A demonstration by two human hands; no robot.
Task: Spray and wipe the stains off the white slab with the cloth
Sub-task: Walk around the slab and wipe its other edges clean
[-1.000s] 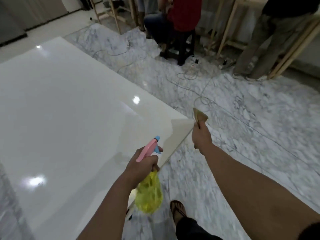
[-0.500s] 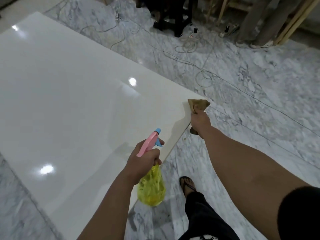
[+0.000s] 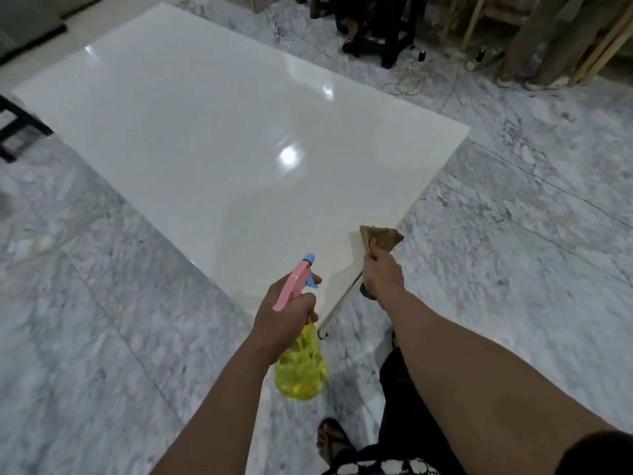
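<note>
Closest to the camera, a foot in a dark sandal stands on the grey marble floor. Just above it, the left hand wraps its fingers tight around the neck of a see-through yellow spray bottle with a pink and blue top, one finger out on the blue trigger. The right hand squeezes a crumpled brown cloth in its fist, right over the near corner of the big shiny white slab. The slab lies flat on the floor. Past its far side, wires trail by some wooden legs.
</note>
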